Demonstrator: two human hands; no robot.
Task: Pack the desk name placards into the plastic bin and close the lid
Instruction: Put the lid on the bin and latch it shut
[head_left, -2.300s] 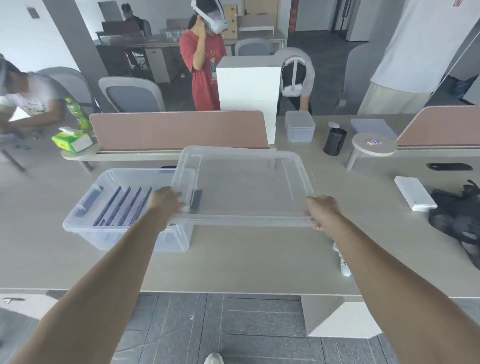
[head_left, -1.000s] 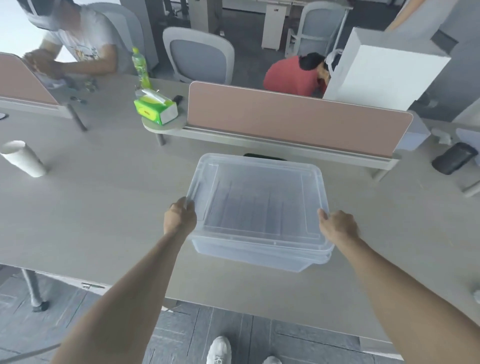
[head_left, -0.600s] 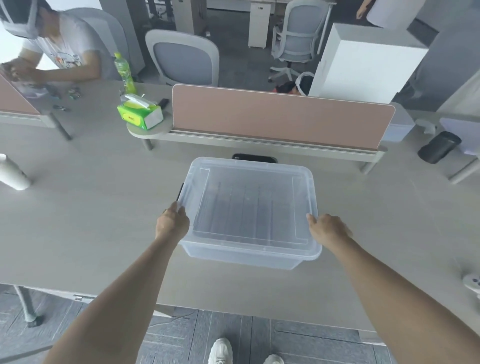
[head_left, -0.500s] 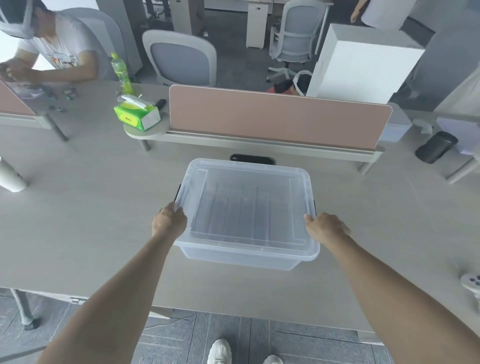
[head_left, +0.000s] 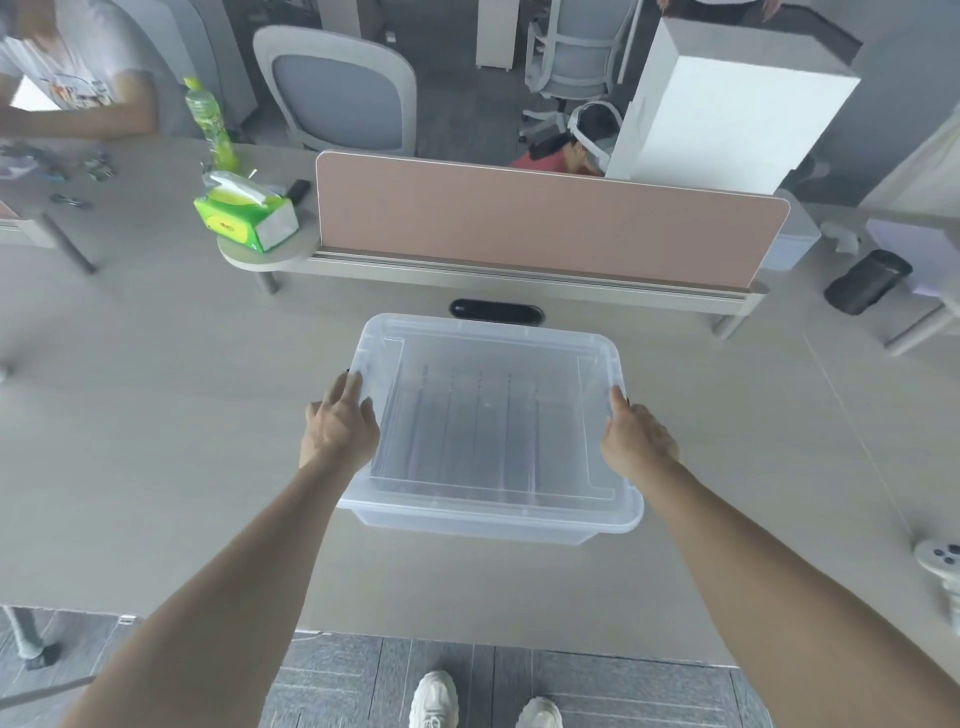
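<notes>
A clear plastic bin (head_left: 467, 522) stands on the desk in front of me with its clear lid (head_left: 488, 364) lying flat on top. Through the lid I see several dark name placards (head_left: 467, 431) standing in a row inside. My left hand (head_left: 337, 431) rests on the lid's left edge, fingers flat and pointing away from me. My right hand (head_left: 636, 441) is pressed against the lid's right edge. Black latch handles at the bin's sides are mostly hidden by my hands.
A pink divider panel (head_left: 540, 228) runs behind the bin, with a black cable grommet (head_left: 496, 312) just before it. A green tissue pack (head_left: 244, 215) and a bottle (head_left: 210, 124) sit at the left; a black cylinder (head_left: 867, 280) lies at the right. People sit beyond.
I carried the lid from the right over the bin and set it down on top. Since half a second ago my left hand's fingers have spread flatter along the lid's edge.
</notes>
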